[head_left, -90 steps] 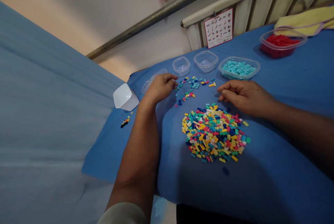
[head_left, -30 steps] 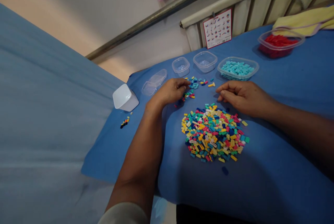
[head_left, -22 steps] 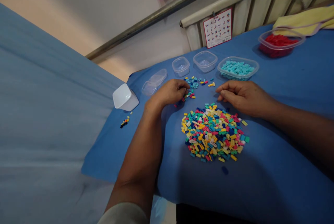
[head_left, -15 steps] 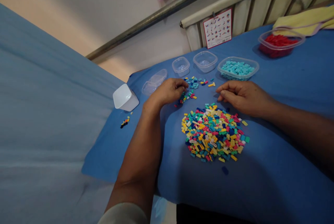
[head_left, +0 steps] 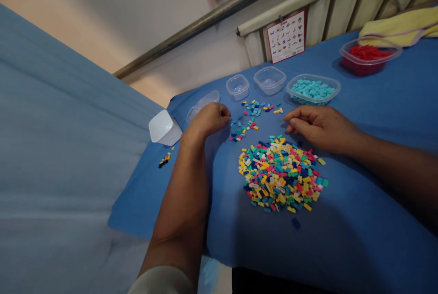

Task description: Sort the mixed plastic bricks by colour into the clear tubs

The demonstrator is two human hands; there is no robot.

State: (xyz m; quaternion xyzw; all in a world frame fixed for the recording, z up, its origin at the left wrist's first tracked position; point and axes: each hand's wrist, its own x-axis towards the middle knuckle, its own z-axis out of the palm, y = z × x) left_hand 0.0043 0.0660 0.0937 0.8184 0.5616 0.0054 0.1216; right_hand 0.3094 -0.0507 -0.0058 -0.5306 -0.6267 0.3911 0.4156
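My left hand (head_left: 207, 119) rests on the blue cloth (head_left: 359, 239) with its fingers curled into a pinch, just left of a small scatter of coloured bricks (head_left: 247, 118); what it pinches is too small to see. My right hand (head_left: 323, 126) lies knuckles up at the far right edge of a big heap of mixed small bricks (head_left: 281, 174), fingers bent and pressed together, thumb tucked under. Nothing shows in it.
Behind the scatter stand two empty clear tubs (head_left: 237, 86) (head_left: 270, 79), a tub of light-blue bricks (head_left: 313, 89) and a tub of red bricks (head_left: 368, 55). Clear lids (head_left: 201, 102) and a white cup on its side (head_left: 164, 127) lie left. A picture card (head_left: 286, 36) leans against the radiator.
My left hand reached right into the small scatter, then drew back to the left with its fingers pinched. My right hand has stayed still.
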